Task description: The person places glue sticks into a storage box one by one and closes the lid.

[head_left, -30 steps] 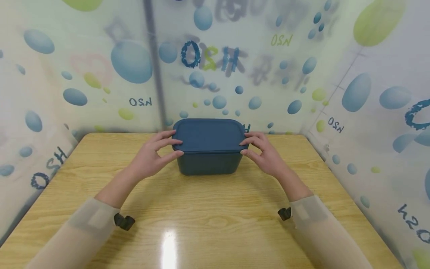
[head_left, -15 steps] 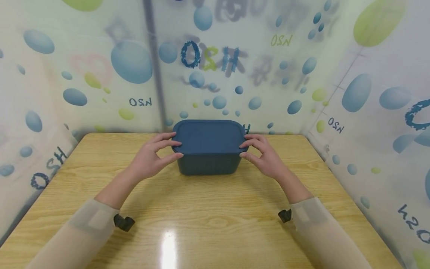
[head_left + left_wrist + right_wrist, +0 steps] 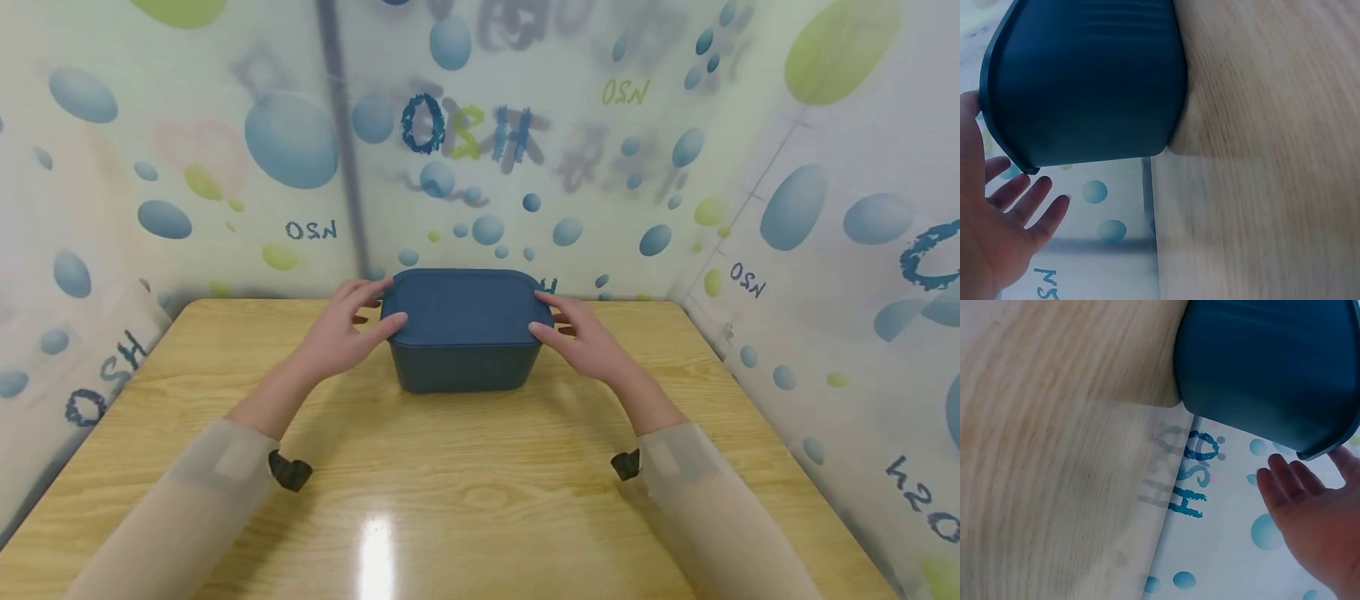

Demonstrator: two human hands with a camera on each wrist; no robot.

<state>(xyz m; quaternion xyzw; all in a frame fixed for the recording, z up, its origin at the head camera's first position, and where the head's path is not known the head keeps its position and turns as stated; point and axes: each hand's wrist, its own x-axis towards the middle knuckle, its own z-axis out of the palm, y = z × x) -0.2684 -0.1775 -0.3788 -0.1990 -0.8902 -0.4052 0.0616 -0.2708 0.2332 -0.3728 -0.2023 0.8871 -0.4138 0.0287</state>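
A dark blue lidded storage box (image 3: 463, 368) stands on the wooden table, its flat lid (image 3: 465, 304) lying on top. My left hand (image 3: 341, 337) is at the box's left end, the thumb resting on the lid and the other fingers spread along the edge. At the right end, my right hand (image 3: 588, 340) touches the lid with its thumb, and its index finger reaches the rim. In the left wrist view, several loosely extended fingers (image 3: 1047, 220) hang just outside the box wall. The right wrist view has similar relaxed fingers (image 3: 1275, 487) below the rim. The box's inside is hidden.
The pale wood table (image 3: 480, 492) stretches around the box. Behind it stands a patterned curtain-like wall (image 3: 480, 192) with blue and green spots, and another such wall (image 3: 840, 333) rises on the right. A small black wrist device (image 3: 290, 471) is on each sleeve.
Both hands have shifted their fingers: the thumbs moved from the front of the rim onto the lid, and other fingers slid off the lid to its outer sides. The box stays in place.
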